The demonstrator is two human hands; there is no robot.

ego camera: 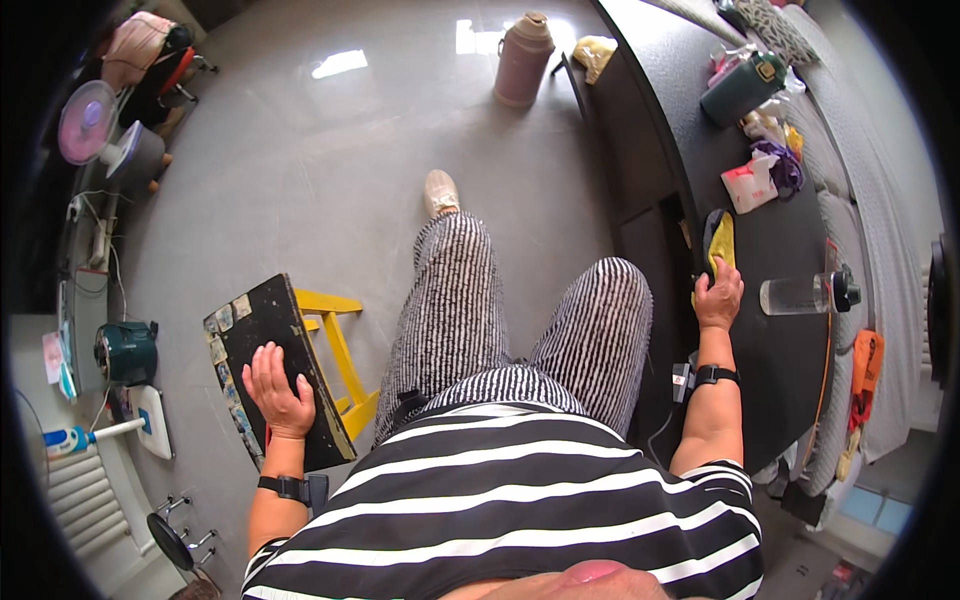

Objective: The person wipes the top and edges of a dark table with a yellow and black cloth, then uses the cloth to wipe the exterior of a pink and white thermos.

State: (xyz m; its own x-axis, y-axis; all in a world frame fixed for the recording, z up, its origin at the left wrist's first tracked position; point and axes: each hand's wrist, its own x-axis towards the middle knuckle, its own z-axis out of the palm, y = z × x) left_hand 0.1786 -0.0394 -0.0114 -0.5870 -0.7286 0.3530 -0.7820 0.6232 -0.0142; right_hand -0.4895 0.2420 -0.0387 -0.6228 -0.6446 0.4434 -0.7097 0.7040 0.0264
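My left hand (278, 390) lies flat, fingers apart, on the black top of a small stool (300, 427) with yellow legs and worn pictures along one edge. On the right, my right hand (720, 295) grips the near end of a yellow and dark grey cloth (721, 244) at the edge of a black table (772, 382). A clear water bottle (796, 294) lies on its side to the right of that hand. Farther up the table are a white and red plastic packet (750, 184), a purple bag (785, 169) and a dark green flask (739, 90).
A pink thermos jug (524, 60) stands on the grey floor beyond the table's corner. A fan (90, 124), a green appliance (127, 352), a flat mop (154, 424) and a small round stool (171, 540) are at the left. A grey sofa (844, 247) runs behind the table.
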